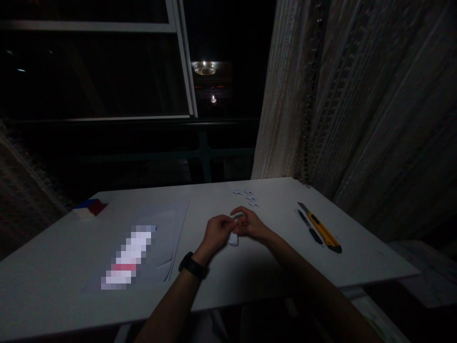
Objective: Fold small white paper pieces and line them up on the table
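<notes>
Over the middle of the white table, my left hand point(218, 232) and my right hand point(250, 224) meet at the fingertips. Between them is a small piece of white paper point(233, 239), partly hidden by the fingers. Its lower end shows below my left fingertips, and it looks folded, though the dim light blurs the detail. Both hands are closed in a pinch at the paper, the right one with its index finger arched above. A black watch point(193, 267) is on my left wrist. Just beyond the hands lie several small white cut-out pieces point(251, 198).
On the right lie a yellow utility knife point(323, 231) and a dark pen-like tool point(310, 227). Left of my hands are paper sheets point(166, 238) with a bright, pixelated screen-like object point(130, 257) on them. A red, white and blue block point(90, 208) stands far left. Curtains point(282, 95) hang behind.
</notes>
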The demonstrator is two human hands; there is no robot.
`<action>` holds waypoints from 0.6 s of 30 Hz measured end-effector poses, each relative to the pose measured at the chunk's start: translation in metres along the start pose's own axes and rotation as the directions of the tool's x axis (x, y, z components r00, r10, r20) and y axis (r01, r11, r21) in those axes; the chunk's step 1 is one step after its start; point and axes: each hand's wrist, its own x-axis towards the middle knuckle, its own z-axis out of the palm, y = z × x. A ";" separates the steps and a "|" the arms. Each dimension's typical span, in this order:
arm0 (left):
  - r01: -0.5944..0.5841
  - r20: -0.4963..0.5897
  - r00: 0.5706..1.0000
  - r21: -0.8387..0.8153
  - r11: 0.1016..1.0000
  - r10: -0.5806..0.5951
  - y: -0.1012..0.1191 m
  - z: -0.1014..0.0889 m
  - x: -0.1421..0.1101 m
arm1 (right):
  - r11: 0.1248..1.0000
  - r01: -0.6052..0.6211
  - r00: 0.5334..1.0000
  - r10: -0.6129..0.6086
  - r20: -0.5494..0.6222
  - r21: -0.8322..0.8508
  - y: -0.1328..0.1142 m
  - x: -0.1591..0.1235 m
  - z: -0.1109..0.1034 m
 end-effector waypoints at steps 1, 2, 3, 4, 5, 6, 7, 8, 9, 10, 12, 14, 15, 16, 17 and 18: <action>0.002 -0.015 1.000 -0.005 1.000 -0.002 -0.002 0.000 0.001 | 1.000 0.002 1.000 -0.002 -0.005 -0.002 0.000 0.000 0.001; 0.004 -0.030 1.000 -0.008 1.000 -0.004 -0.004 0.001 0.002 | 1.000 0.001 1.000 -0.001 -0.011 -0.008 0.000 0.000 0.001; 0.006 -0.045 0.999 -0.007 1.000 -0.006 -0.006 0.001 0.002 | 1.000 -0.001 1.000 0.000 -0.019 -0.016 0.001 0.000 0.002; 0.008 -0.061 0.998 -0.001 1.000 -0.008 -0.008 0.001 0.003 | 1.000 -0.004 1.000 0.003 -0.026 -0.025 0.001 0.000 0.003; 0.012 -0.076 0.997 0.006 1.000 -0.011 -0.009 0.001 0.003 | 0.999 -0.007 0.999 0.006 -0.031 -0.033 0.001 0.000 0.004; 0.017 -0.089 0.996 0.014 1.000 -0.016 -0.009 0.002 0.004 | 0.999 -0.008 0.999 0.007 -0.038 -0.039 0.001 0.000 0.005; 0.024 -0.100 0.995 0.017 1.000 -0.022 -0.009 0.002 0.004 | 0.999 -0.009 0.999 0.007 -0.044 -0.043 0.001 0.000 0.005; 0.031 -0.105 0.994 0.015 0.999 -0.029 -0.009 0.002 0.003 | 0.999 -0.012 0.999 0.009 -0.052 -0.046 0.001 0.000 0.005; 0.037 -0.103 0.994 0.006 0.999 -0.036 -0.008 0.002 0.003 | 0.999 -0.016 0.998 0.013 -0.058 -0.049 0.001 0.001 0.005; 0.040 -0.091 0.995 -0.008 0.999 -0.041 -0.007 0.002 0.003 | 0.999 -0.022 0.998 0.019 -0.064 -0.049 0.001 0.001 0.005; 0.041 -0.051 0.998 -0.038 0.998 -0.042 -0.005 0.002 0.002 | 0.999 -0.031 0.997 0.028 -0.070 -0.042 0.002 0.001 0.003; 0.036 -0.005 0.999 -0.063 0.997 -0.037 -0.003 0.001 0.002 | 0.999 -0.038 0.997 0.037 -0.064 -0.026 0.003 0.001 0.003; 0.036 0.010 0.999 -0.076 0.996 -0.035 -0.002 0.001 0.001 | 0.999 -0.043 0.997 0.041 -0.062 -0.022 0.003 0.002 0.002; 0.040 0.019 0.999 -0.092 0.995 -0.039 -0.001 0.001 0.001 | 0.999 -0.048 0.997 0.046 -0.062 -0.021 0.003 0.002 0.002; 0.050 0.023 0.999 -0.112 0.993 -0.048 0.000 0.001 0.001 | 0.998 -0.052 0.997 0.050 -0.064 -0.022 0.003 0.002 0.002; 0.063 0.025 0.998 -0.134 0.989 -0.060 0.000 0.001 0.001 | 0.998 -0.054 0.996 0.052 -0.067 -0.023 0.004 0.002 0.003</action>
